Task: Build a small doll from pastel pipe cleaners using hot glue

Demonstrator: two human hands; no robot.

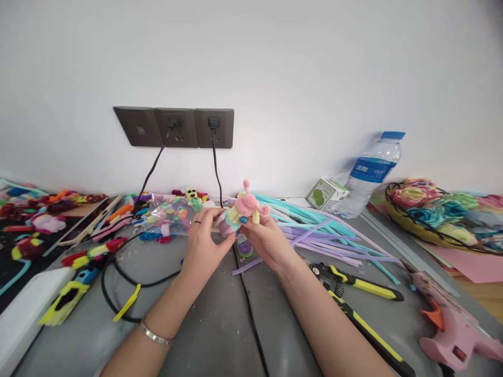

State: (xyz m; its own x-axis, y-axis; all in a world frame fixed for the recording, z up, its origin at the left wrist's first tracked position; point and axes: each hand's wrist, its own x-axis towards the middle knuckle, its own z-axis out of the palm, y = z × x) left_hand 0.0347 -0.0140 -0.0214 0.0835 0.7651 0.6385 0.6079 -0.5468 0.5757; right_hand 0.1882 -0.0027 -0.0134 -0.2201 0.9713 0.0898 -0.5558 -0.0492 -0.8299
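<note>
I have both hands raised over the middle of the grey worktop (220,324), toward its far edge. My left hand (202,246) has its grip closed on the lower, lilac end of a small pastel pipe-cleaner figure with a pink fuzzy top (240,212), thumb and fingers pinching it from the left. My right hand (267,238) grasps the same figure from the right, blue-painted fingertips pressed against its yellow and pink parts. The figure sits in the air between the two hands, above a small round green-and-purple piece (244,247) that lies on the worktop.

Just right of my right hand, a loose sheaf of turquoise and lilac pipe cleaners (334,235) fans toward the right edge. Nearer me on that side lie yellow-handled black pliers (356,283) and, by the near right corner, a pink glue gun (451,327). A clear plastic water bottle with a blue cap (371,175) stands at the far edge. A black cable (247,309) runs between my forearms, and a clear bag of colourful fuzzy pieces (168,214) lies just left of my left hand.
</note>
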